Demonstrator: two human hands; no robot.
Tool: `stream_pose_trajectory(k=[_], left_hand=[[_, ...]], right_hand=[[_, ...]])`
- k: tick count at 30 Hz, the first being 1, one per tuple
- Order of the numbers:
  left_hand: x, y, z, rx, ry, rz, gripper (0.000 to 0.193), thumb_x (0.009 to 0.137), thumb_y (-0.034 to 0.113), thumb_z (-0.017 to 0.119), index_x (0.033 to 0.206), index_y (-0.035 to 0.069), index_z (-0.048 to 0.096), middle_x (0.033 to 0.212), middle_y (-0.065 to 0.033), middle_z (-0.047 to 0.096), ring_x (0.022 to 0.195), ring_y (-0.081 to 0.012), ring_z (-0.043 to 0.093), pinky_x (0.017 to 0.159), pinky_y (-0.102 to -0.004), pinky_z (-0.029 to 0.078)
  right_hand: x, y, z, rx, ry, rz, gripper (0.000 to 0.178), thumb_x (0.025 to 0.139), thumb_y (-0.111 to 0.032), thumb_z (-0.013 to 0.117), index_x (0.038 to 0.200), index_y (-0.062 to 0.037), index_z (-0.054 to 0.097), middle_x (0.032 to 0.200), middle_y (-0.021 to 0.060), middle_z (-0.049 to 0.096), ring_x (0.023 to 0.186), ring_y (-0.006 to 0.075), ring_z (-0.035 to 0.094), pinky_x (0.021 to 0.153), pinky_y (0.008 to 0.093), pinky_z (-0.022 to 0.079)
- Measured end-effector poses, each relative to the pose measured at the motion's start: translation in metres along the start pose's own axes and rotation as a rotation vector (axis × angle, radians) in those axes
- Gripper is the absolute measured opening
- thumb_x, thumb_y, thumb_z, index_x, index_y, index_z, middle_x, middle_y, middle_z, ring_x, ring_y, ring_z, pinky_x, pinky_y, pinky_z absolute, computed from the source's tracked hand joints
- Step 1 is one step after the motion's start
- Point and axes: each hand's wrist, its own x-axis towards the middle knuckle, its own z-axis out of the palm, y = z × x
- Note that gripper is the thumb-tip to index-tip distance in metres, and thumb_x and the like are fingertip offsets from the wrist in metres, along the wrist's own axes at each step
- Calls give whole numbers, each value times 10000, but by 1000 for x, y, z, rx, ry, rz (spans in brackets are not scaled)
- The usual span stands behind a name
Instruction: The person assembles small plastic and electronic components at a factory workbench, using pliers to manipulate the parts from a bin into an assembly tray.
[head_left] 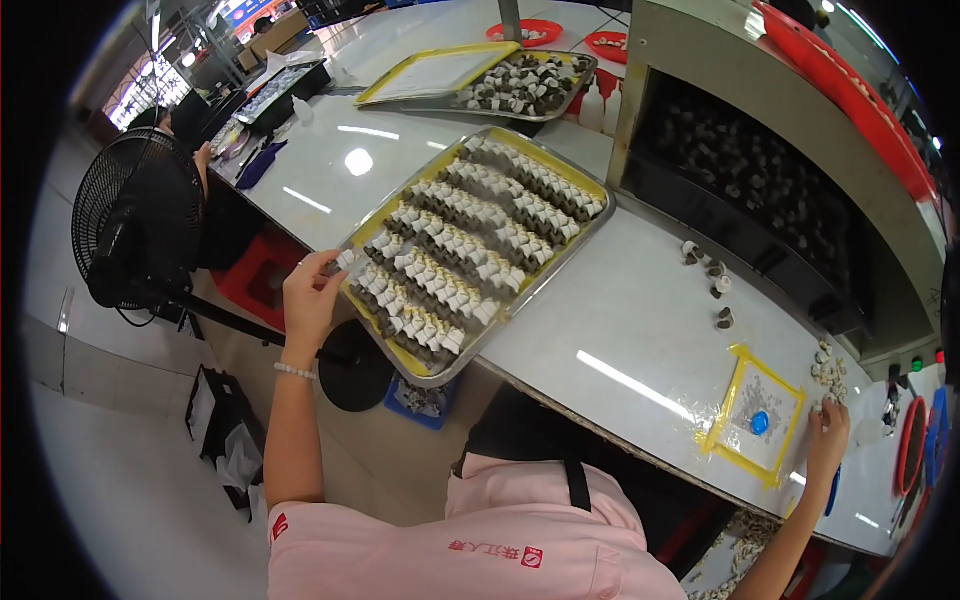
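Note:
My left hand (310, 298) is raised at the left corner of a metal tray (520, 318). Its thumb and fingers pinch a small white-and-dark piece (346, 259). Rows of similar white-topped, dark-based pieces (445, 235) stand on the tray's yellow-edged lining. At the right, my right hand (829, 436) has its fingertips closed beside a heap of small pale pieces (828, 368); what they hold is too small to make out. Left of that hand, a yellow-taped rectangle (738, 392) on the table carries a round blue object (760, 423) and scattered grey bits.
Several loose pieces (721, 287) lie before a metal machine (640, 120) with a dark opening. Behind stand another piece-filled tray (540, 85) and white bottles (592, 106). A black fan (130, 220) stands left of the table; another person's hand (204, 158) shows beyond.

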Motion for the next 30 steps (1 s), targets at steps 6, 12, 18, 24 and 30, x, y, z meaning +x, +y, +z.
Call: stream_pose_trajectory(k=[6,12,18,24,30], left_hand=[[6,-10,7,129,-88,144,293,729,-45,661,1015,1,618,914,-116,635,738,-211,603,665,-271,487],[4,-9,1,125,-197,188,288,732,-65,595,1010,5,619,940,-136,638,770,-245,600,700,-293,475],[5,-13,-2,146,-207,224,286,731,-62,528,991,11,622,954,-141,629,809,-260,603,699,-289,468],[-11,83,28,67,-63,325,259,768,-78,511,985,8,624,1061,-173,622,973,-343,597,792,-346,479],[-48,215,150,-395,-471,555,246,779,33,632,1024,8,629,1063,-187,630,1022,-320,593,881,-377,471]], right_hand=[[-14,-18,-4,-51,-32,56,204,806,-29,622,1001,25,595,977,143,595,864,267,589,763,349,463],[-29,-13,2,-53,29,58,216,843,-26,589,1055,-10,625,1030,162,611,912,297,587,791,366,462],[-40,-31,0,-80,105,-57,291,856,7,550,1139,-31,608,1076,180,597,960,334,583,815,370,471],[-48,-43,3,-107,97,-124,280,832,-8,579,1109,-4,621,1044,167,607,950,315,589,815,362,473],[-53,-51,-2,-44,146,-194,255,818,8,596,1071,19,626,991,157,630,891,304,583,778,368,472]])
